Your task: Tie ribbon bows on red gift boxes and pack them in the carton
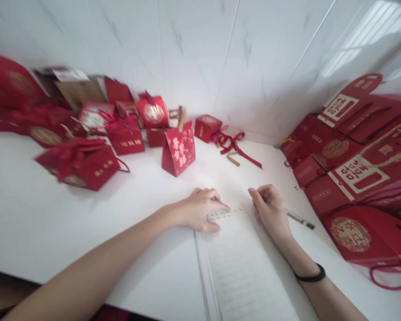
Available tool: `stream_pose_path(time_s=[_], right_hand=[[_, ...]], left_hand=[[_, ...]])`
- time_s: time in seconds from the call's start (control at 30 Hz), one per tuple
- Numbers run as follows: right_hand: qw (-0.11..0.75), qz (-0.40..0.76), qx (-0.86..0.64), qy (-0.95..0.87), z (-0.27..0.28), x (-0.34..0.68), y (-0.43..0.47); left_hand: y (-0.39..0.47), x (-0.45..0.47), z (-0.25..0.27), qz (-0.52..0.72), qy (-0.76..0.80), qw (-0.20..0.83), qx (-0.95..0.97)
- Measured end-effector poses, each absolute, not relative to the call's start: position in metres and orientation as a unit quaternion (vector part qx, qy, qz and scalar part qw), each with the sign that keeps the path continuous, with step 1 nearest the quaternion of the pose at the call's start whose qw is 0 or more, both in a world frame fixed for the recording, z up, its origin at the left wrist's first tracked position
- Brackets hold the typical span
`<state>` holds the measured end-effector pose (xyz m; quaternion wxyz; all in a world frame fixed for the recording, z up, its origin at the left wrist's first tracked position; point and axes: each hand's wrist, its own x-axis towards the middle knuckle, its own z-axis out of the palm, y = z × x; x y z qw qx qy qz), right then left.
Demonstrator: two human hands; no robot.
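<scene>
A lined notebook (247, 267) lies on the white table, with a few lines of handwriting near its top edge. My left hand (205, 210) rests on the top left of the page, its index finger and thumb spread apart around the writing. Just right of the page, my right hand (270, 211) holds a pen (296, 217) between thumb and fingers. The pen's back end slants toward the lower right. A small red box with pale flowers (179, 149) stands upright beyond my left hand.
Red gift boxes (347, 185) are stacked along the right side. More red boxes (125, 138) crowd the back left. A red ribbon bow (233, 145) and a small gold strip (233, 159) lie near the wall. The white table (147, 276) has its front edge at lower left.
</scene>
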<state>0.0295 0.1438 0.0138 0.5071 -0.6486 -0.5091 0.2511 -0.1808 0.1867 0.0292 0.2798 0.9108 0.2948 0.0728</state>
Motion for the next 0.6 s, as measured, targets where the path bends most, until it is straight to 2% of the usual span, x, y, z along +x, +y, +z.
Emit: stream_pose_path(time_s=[0.07, 0.13, 0.2, 0.3, 0.43, 0.6], right_hand=[[0.455, 0.163, -0.668, -0.565, 0.01, 0.044, 0.151], [0.453, 0.075, -0.646, -0.609, 0.005, 0.056, 0.158], [0.429, 0.042, -0.617, -0.659, -0.002, 0.065, 0.162], [0.405, 0.037, -0.594, -0.694, -0.011, 0.072, 0.165], [0.458, 0.085, -0.623, -0.629, -0.022, 0.075, 0.171], [0.468, 0.13, -0.652, -0.582, -0.021, 0.078, 0.174]], left_hand=[[0.187, -0.183, 0.03, 0.088, 0.295, 0.272, 0.912], [0.186, -0.187, 0.031, 0.129, 0.299, 0.284, 0.902], [0.181, -0.189, 0.033, 0.152, 0.32, 0.288, 0.89], [0.167, -0.192, 0.038, 0.183, 0.385, 0.196, 0.883], [0.154, -0.204, 0.053, 0.212, 0.455, 0.04, 0.864], [0.175, -0.249, 0.097, 0.198, 0.53, -0.054, 0.823]])
